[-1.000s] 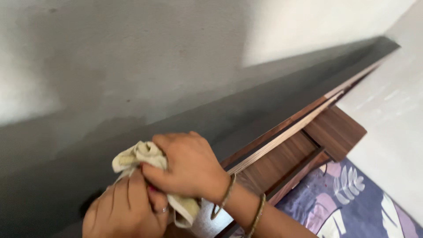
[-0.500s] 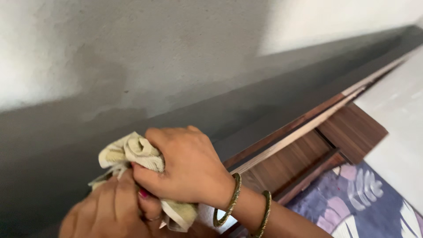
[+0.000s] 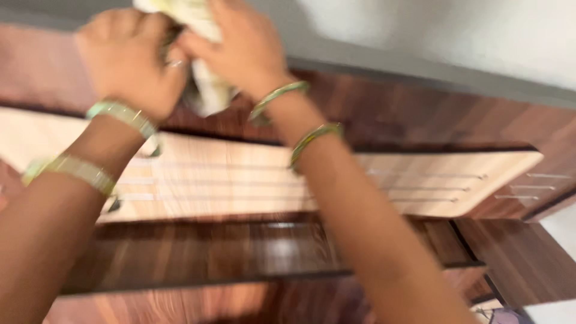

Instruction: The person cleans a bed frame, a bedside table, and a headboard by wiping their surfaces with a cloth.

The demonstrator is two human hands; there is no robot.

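My left hand (image 3: 123,57) and my right hand (image 3: 240,48) are both closed on a pale cream cloth (image 3: 204,90) at the top of the head view. The cloth is bunched between them and hangs down a little in front of a dark brown wooden panel (image 3: 420,120). Green and gold bangles sit on both wrists. The frame is blurred by motion, and the top of the cloth is cut off by the frame edge.
Below the hands is a light wood panel (image 3: 420,186) with thin metal lines, set in dark brown wood furniture (image 3: 240,252). A grey ledge (image 3: 420,69) and a white wall (image 3: 456,30) run along the top right.
The view has swung down from the grey wall to the wooden furniture. Both hands, still holding the cloth, now sit at the top of the frame with both forearms showing.
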